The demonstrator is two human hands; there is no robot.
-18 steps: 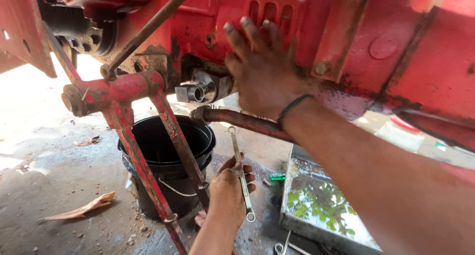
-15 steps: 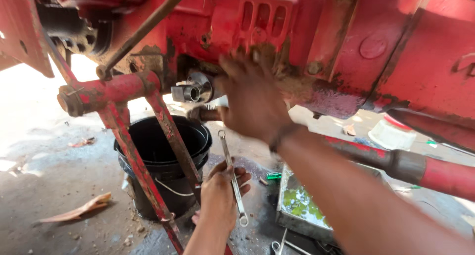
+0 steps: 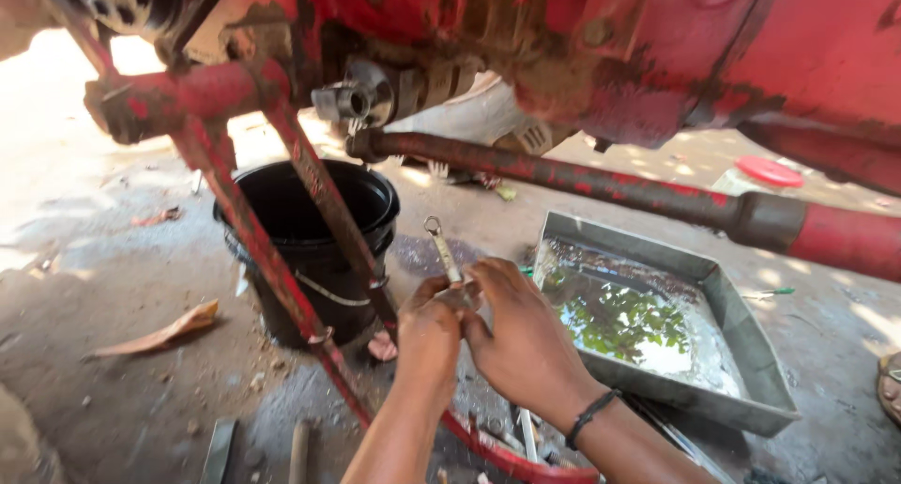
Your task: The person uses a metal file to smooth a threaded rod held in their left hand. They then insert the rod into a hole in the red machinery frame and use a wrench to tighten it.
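Note:
Under the red machine body [image 3: 582, 33], both my hands meet on a slim metal ring spanner [image 3: 439, 247]. My left hand [image 3: 430, 329] wraps the lower part of the spanner's shaft. My right hand [image 3: 514, 334], with a dark band at the wrist, closes on the same shaft from the right. The spanner's ring end points up, well below the grey metal fitting [image 3: 349, 97] on the machine's underside. The spanner's lower end is hidden inside my hands.
A black bucket [image 3: 282, 249] stands on the dirt left of my hands, behind slanted red bars [image 3: 272, 259]. A grey metal tray [image 3: 741, 343] holding liquid lies to the right. A long red rod [image 3: 601, 179] crosses above it. Loose tools lie near the bottom edge.
My right hand has come down off the red machine body and joined my left hand on the spanner. The view has shifted lower and closer to the underside.

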